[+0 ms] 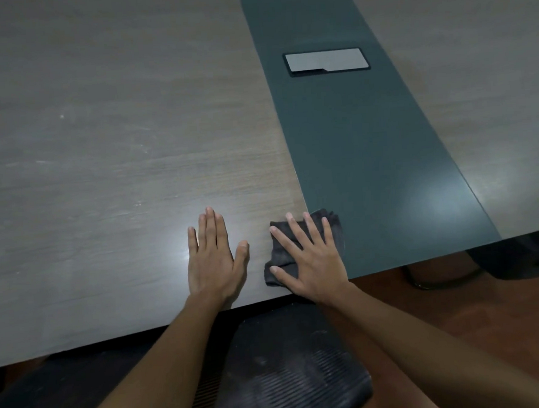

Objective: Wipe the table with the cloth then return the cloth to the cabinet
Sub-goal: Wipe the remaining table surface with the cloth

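A dark mesh chair [291, 369] was seen nearest, tucked under the near edge of the table [84, 136], between the two bare forearms. Reddish-brown floor [457, 302] was visible to the right of the chair, below the table edge. A dark curved base [440, 275] of some furniture was seen under the table's right near corner; what it belonged to could not be told.

The left hand [213, 261] was laid flat on the wood-grain surface close to the near edge, palm down, fingers straight and held close together, thumb out to the right. Nothing was held by it.

The right hand [309, 258] was pressed palm down on the cloth [280, 253], fingers spread wide and straight. The cloth, dark grey and crumpled, was pinned on the table just right of the left hand, apart from it. The cloth's far right corner was lapped over the seam where the wood surface met the strip [370, 166], a dark green band running from the near edge away to the far side.

Farther along the strip, a rectangular plate [326, 61] with a black rim was set flush in it. More wood-grain surface was seen right of the strip.
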`<action>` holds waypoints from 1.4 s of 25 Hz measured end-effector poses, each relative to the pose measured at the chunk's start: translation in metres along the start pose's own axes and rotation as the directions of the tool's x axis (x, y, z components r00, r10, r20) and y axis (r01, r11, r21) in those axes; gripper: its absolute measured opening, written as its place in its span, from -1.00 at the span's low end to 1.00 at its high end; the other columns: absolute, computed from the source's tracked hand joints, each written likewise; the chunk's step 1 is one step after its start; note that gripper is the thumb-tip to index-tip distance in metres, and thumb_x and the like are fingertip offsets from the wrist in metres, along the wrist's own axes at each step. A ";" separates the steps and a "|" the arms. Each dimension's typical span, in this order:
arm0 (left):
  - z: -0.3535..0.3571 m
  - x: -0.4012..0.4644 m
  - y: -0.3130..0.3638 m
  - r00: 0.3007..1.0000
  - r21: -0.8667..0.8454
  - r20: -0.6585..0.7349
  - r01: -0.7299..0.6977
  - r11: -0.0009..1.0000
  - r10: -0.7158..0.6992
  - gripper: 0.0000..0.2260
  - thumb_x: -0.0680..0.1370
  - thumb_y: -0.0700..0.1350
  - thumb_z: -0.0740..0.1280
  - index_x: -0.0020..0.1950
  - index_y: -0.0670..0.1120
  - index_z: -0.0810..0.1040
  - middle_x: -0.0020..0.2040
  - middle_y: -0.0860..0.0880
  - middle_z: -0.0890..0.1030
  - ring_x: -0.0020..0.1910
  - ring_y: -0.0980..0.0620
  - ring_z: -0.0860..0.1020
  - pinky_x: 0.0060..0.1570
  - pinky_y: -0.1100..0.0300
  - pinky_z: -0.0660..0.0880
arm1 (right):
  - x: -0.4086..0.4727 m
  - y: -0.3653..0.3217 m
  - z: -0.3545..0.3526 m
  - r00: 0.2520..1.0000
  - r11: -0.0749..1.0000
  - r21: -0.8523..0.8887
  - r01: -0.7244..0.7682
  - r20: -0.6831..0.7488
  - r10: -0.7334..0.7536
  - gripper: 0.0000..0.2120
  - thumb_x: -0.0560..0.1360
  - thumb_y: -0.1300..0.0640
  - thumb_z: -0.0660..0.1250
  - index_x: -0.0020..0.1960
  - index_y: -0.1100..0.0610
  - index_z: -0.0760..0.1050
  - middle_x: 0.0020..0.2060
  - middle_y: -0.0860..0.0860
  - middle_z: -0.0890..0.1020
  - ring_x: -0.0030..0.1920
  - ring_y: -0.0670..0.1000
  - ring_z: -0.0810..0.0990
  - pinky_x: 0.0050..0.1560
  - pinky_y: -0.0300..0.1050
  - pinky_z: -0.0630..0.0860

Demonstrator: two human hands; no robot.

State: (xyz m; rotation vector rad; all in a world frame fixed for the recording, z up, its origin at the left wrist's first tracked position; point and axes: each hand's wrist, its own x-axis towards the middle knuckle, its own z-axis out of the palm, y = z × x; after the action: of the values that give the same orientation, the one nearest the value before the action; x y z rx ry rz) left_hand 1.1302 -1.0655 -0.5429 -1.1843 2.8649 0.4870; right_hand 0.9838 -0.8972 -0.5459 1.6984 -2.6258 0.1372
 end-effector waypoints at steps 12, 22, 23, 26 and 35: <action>-0.025 0.117 -0.040 0.999 0.075 -0.005 0.037 0.997 -0.037 -0.29 0.63 0.26 -0.18 0.62 -0.17 -0.18 0.62 -0.14 -0.21 0.60 -0.03 -0.26 0.57 -0.04 -0.20 | 0.051 0.009 0.008 1.000 0.999 0.035 0.003 -0.022 -0.002 -0.25 0.54 -0.43 0.13 0.64 -0.13 0.16 0.64 0.07 0.15 0.63 0.23 0.09 0.55 0.39 0.01; -0.046 0.247 -0.061 0.997 0.096 -0.030 0.077 0.992 -0.074 -0.29 0.62 0.27 -0.17 0.62 -0.17 -0.17 0.63 -0.13 -0.20 0.60 -0.03 -0.22 0.56 -0.04 -0.22 | 0.318 0.066 0.016 0.988 0.994 -0.001 -0.112 0.110 0.111 -0.22 0.51 -0.49 -0.11 0.65 -0.21 0.01 0.66 0.05 0.07 0.64 0.24 0.01 0.58 0.36 -0.15; -0.048 0.259 -0.063 0.997 0.094 -0.031 0.077 0.993 -0.075 -0.29 0.63 0.26 -0.18 0.62 -0.17 -0.17 0.63 -0.12 -0.20 0.60 -0.03 -0.22 0.56 -0.02 -0.23 | 0.345 0.072 0.016 0.985 0.993 -0.003 -0.117 0.127 0.117 -0.22 0.50 -0.50 -0.13 0.65 -0.22 -0.01 0.67 0.04 0.05 0.64 0.23 0.00 0.58 0.36 -0.16; -0.051 0.289 -0.069 0.995 0.090 -0.048 0.089 0.992 -0.085 -0.30 0.62 0.26 -0.18 0.62 -0.16 -0.18 0.63 -0.11 -0.21 0.60 -0.01 -0.23 0.57 -0.02 -0.21 | 0.425 0.089 0.019 0.984 0.993 0.002 -0.114 0.138 0.113 -0.21 0.50 -0.50 -0.14 0.65 -0.22 -0.02 0.67 0.04 0.02 0.64 0.24 -0.01 0.58 0.35 -0.16; -0.049 0.297 -0.069 0.993 0.069 -0.071 0.102 0.992 -0.098 -0.32 0.63 0.25 -0.26 0.62 -0.15 -0.19 0.63 -0.09 -0.22 0.59 0.03 -0.27 0.57 -0.02 -0.21 | 0.557 0.065 0.028 0.983 0.996 -0.011 -0.092 0.156 0.092 -0.28 0.57 -0.46 -0.12 0.66 -0.21 -0.03 0.67 0.03 0.00 0.64 0.26 -0.07 0.58 0.36 -0.17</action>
State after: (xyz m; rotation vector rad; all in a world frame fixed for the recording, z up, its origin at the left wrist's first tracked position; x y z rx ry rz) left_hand 0.9707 -1.3300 -0.5517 -1.3495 2.8335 0.3439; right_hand 0.6964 -1.3795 -0.5466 1.6511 -2.8156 0.0000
